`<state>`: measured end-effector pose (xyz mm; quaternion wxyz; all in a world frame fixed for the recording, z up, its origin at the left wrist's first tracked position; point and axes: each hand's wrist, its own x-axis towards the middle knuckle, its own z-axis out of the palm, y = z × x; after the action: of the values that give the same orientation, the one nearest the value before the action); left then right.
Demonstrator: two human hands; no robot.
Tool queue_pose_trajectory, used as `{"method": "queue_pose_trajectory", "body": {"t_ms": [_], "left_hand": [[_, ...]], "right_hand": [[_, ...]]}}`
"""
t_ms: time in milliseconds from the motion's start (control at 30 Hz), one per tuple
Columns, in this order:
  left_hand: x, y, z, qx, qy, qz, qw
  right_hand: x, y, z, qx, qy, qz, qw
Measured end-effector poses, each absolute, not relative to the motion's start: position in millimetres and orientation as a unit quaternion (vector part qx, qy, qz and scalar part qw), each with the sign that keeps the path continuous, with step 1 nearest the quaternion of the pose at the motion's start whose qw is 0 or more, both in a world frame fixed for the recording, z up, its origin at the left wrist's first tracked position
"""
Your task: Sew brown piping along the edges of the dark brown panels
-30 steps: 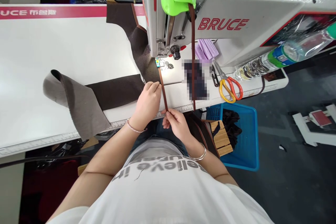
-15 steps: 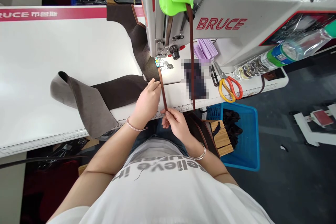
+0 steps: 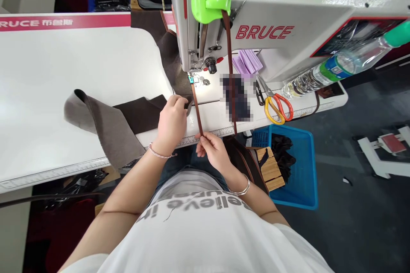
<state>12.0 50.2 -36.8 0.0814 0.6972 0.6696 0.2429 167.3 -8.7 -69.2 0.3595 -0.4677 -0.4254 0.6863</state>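
Note:
My left hand (image 3: 172, 121) is closed over the edge of a dark brown fabric piece (image 3: 141, 113), its thumb hidden beneath. The fabric runs back under the sewing machine's head (image 3: 192, 30), and its loose end folds over to a grey side at the left. My right hand (image 3: 213, 149) pinches a narrow brown binding strip (image 3: 197, 113) at the table's front edge. That strip stretches tight from the small blue piece (image 3: 191, 79) by the needle down to my fingers. Another length of brown strip (image 3: 229, 42) hangs from a bright green guide (image 3: 206, 2).
Scissors (image 3: 278, 106) with orange and yellow handles, black snips (image 3: 260, 94), purple papers (image 3: 246, 63) and a water bottle (image 3: 323, 72) lie on the right. A blurred-out dark patch is beside them. Below stands a blue basket (image 3: 307, 170) near a wooden stool (image 3: 270, 170).
My left hand has drawn slightly left, away from the strip, and its fingers have curled in from a straighter pose. My right hand keeps its pinch on the strip. The view has shifted slightly.

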Motion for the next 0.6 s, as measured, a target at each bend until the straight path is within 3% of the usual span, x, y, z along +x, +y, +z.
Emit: {"method": "queue_pose_trajectory", "body": {"t_ms": [333,467,600], "left_hand": [[-23,27,-3,0.661,0.746,-0.034,0.076],[-31,4,3,0.698,0.685,-0.049,0.202],[-24,-20,-6,0.718,0.544,0.033,0.433]], "right_hand": [[169,-13,-76,-0.465,-0.427,0.69,0.353],[169,-15,-78,-0.468,-0.432,0.689,0.345],[171,-15,-77,-0.454,-0.45,0.687,0.344]]}}
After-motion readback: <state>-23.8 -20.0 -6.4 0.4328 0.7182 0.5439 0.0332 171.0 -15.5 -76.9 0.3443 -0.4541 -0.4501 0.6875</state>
